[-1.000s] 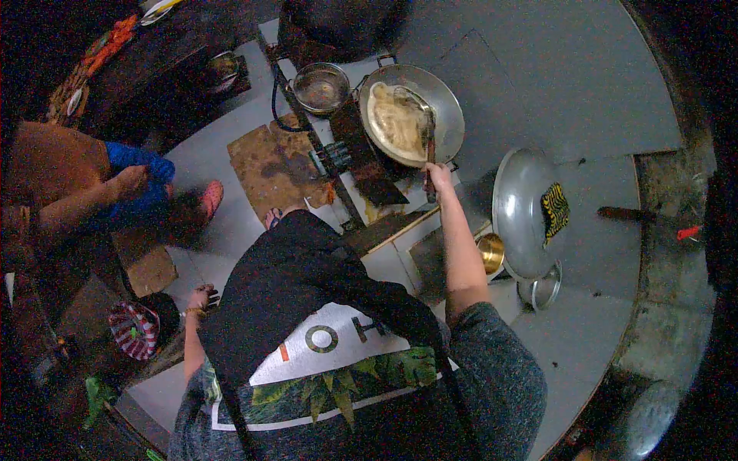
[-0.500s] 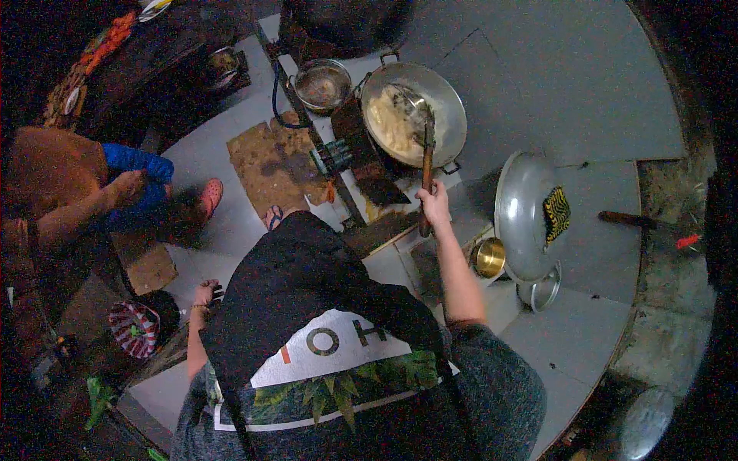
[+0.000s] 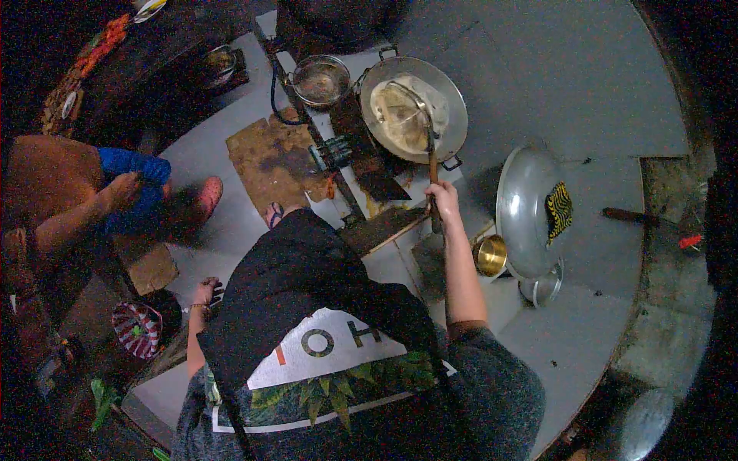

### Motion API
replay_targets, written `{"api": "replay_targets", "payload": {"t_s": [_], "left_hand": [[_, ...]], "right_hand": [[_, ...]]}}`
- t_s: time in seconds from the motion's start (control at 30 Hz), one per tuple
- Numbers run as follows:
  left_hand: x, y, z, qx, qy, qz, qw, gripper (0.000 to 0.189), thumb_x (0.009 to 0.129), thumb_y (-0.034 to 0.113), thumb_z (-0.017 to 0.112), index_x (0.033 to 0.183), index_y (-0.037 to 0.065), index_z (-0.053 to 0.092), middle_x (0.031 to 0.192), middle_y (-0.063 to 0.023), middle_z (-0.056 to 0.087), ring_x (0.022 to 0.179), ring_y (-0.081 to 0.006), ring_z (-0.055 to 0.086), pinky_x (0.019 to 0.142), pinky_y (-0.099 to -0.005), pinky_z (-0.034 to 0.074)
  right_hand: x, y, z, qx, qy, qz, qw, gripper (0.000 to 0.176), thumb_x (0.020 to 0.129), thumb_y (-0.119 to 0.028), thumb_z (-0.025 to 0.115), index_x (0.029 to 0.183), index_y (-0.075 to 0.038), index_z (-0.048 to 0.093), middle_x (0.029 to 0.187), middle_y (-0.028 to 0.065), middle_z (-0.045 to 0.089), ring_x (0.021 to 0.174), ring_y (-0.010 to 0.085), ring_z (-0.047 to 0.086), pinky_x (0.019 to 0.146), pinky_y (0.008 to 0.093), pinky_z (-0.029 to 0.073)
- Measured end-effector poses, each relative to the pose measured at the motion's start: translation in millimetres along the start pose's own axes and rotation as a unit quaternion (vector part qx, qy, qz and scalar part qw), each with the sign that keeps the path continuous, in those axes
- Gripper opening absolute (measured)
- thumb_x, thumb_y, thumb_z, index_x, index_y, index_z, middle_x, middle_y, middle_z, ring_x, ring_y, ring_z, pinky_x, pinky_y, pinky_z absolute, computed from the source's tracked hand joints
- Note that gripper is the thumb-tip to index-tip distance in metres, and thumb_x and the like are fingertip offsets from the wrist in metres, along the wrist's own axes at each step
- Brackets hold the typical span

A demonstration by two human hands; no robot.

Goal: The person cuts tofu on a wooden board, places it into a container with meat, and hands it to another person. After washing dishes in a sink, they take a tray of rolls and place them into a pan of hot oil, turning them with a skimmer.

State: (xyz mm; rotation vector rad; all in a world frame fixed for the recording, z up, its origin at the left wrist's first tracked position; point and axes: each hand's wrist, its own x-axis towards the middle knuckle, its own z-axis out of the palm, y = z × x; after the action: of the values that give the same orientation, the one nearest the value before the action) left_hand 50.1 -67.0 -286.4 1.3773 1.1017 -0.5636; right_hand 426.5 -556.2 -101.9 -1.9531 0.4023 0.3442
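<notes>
My right hand is wrapped round the wooden handle of a long ladle. The ladle's wide head lies inside a large metal wok, on pale, creamy food. Beside my left thigh, my left hand hangs with its fingers apart and holds nothing. A strainer-like metal bowl sits to the left of the wok. Below the wok is a dark stove opening, partly hidden by the pan.
Right of my right arm are a big domed lid with a patterned cloth, a brass-coloured pot and a metal basin. Cardboard lies near my foot. Another person sits at the left. A red-striped bundle is below them.
My right hand has shifted slightly right and up, with the ladle. The ladle's head has moved a little in the wok, and the food looks more spread out.
</notes>
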Motion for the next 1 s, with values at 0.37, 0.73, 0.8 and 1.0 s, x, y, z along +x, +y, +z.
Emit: {"api": "replay_targets", "payload": {"t_s": [0.37,0.73,0.8,1.0], "left_hand": [[26.8,-44.1,0.6,-0.116,0.023,-0.053,0.992,0.028,0.078,0.025,0.052,0.099,0.007,0.047,0.086,-0.0093,0.057,0.067,-0.022,0.056,0.054,-0.0363,0.044],[36.0,-39.9,-1.3,-0.071,-0.012,-0.06,0.996,0.024,0.081,0.03,0.047,0.095,0.011,0.048,0.086,-0.0039,0.058,0.07,-0.0172,0.057,0.055,-0.032,0.043],[51.4,-45.7,-5.8,-0.062,-0.015,-0.071,0.995,0.023,0.081,0.03,0.047,0.095,0.012,0.049,0.086,-0.0032,0.058,0.07,-0.0167,0.057,0.055,-0.0316,0.043],[24.6,-14.9,3.2,-0.058,-0.016,-0.023,0.998,0.022,0.082,0.03,0.045,0.094,0.013,0.05,0.085,-0.0034,0.058,0.07,-0.0171,0.057,0.056,-0.0321,0.042]], "right_hand": [[120.2,6.4,5.7,-0.19,0.153,-0.107,0.964,0.047,0.061,-0.019,0.058,0.098,0.008,0.045,0.087,0.0177,0.054,0.083,0.027,0.053,0.073,0.0342,0.04],[55.1,18.7,13.8,-0.094,0.011,-0.054,0.994,0.038,0.063,-0.013,0.056,0.094,0.004,0.043,0.067,0.0114,0.052,0.044,0.0187,0.049,0.04,0.031,0.04],[72.7,52.6,10.2,-0.109,0.003,-0.044,0.993,0.045,0.065,-0.014,0.056,0.103,0.003,0.039,0.062,0.0088,0.049,0.045,0.018,0.047,0.04,0.0305,0.039],[33.1,56.6,9.9,-0.18,0.053,-0.078,0.979,0.056,0.063,-0.016,0.057,0.112,0.002,0.037,0.067,0.0095,0.05,0.052,0.018,0.049,0.047,0.0298,0.04]]}}
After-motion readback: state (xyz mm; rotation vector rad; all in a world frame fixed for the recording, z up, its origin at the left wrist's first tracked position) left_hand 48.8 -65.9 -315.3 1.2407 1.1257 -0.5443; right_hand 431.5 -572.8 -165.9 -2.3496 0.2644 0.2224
